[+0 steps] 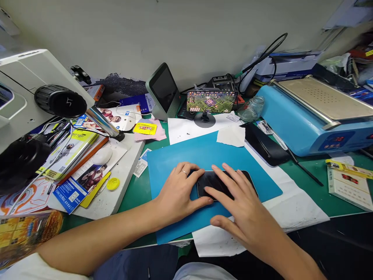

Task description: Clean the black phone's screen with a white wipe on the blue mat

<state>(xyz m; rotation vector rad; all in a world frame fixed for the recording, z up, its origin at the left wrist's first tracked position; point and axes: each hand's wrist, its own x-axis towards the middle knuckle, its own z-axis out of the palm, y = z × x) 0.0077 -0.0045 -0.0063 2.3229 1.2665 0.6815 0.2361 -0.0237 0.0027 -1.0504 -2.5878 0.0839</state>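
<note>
A black phone lies flat, screen dark, on a blue mat in front of me. My left hand, a ring on one finger, grips the phone's left end, with the thumb along its near edge and the fingers curled over the far edge. My right hand rests on the screen with fingers stretched out and spread, pressing flat on the glass. The phone's right half is partly hidden under those fingers.
A microscope stands at the left over printed packs and a yellow disc. Behind the mat: a small grey screen, a phone on a stand, a glass jar. A blue heating machine is at right.
</note>
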